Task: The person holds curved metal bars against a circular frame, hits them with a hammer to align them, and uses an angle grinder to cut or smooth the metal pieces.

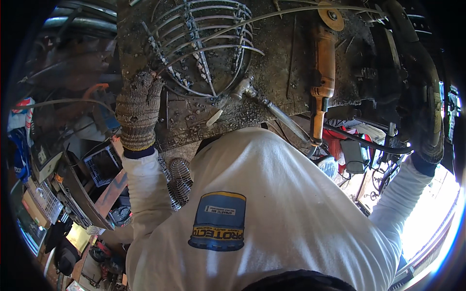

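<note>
My left hand (139,109), in a dirty knitted glove, is at the left edge of a dark metal worktop (194,119). Its fingers are closed around a thin metal rod (286,10), which arcs from the hand across the top of the view. Just beyond that hand lies a round cage of welded metal strips (196,43), with rough weld spots along its uprights. Far to the right, my right hand (431,148) is gloved and in deep shadow beside a thick curved dark bar (429,72); its fingers cannot be made out.
An orange angle grinder (324,68) lies on the worktop, disc away from me. Left of it is a metal tool with a pipe handle (281,116). Small metal bits litter the surface. Wire cages (179,179) sit below its edge; a crowded shelf (104,194) is on the left.
</note>
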The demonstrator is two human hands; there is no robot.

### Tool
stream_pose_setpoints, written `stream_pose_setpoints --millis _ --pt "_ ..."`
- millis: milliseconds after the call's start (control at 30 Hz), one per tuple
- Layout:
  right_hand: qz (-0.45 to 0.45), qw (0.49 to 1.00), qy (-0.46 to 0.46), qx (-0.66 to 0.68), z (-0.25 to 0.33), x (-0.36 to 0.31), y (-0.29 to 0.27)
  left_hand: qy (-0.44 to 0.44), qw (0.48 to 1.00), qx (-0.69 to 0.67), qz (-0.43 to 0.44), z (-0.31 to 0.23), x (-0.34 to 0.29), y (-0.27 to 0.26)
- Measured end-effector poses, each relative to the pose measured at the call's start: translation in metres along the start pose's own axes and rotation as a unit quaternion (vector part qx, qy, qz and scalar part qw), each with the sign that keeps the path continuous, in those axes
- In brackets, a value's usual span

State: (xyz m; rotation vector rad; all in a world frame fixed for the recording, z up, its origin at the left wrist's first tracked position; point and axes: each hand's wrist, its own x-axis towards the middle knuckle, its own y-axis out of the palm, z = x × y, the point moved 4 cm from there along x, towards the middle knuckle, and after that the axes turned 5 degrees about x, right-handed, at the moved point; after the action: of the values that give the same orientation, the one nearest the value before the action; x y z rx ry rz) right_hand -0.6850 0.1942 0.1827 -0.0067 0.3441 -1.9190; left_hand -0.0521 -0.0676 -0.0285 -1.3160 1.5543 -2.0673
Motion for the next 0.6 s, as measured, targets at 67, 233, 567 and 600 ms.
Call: stream_pose_setpoints --millis 67,233,567,600 --pt "0.018 0.997 0.050 0.053 0.017 0.001 0.046 0.057 0.995 0.077 0.014 -0.011 0.007 -0.006" --pt "0.040 0.987 0.107 0.110 0.030 0.004 0.089 -0.073 0.989 0.101 0.079 -0.012 0.004 -0.004" --pt "0.043 0.989 0.093 0.102 0.022 0.005 0.065 -0.024 1.000 -0.008 0.015 -0.004 0.004 -0.004" --pt "0.042 0.990 0.093 0.098 0.020 0.005 0.059 -0.025 1.000 -0.002 0.016 -0.006 0.004 -0.004"
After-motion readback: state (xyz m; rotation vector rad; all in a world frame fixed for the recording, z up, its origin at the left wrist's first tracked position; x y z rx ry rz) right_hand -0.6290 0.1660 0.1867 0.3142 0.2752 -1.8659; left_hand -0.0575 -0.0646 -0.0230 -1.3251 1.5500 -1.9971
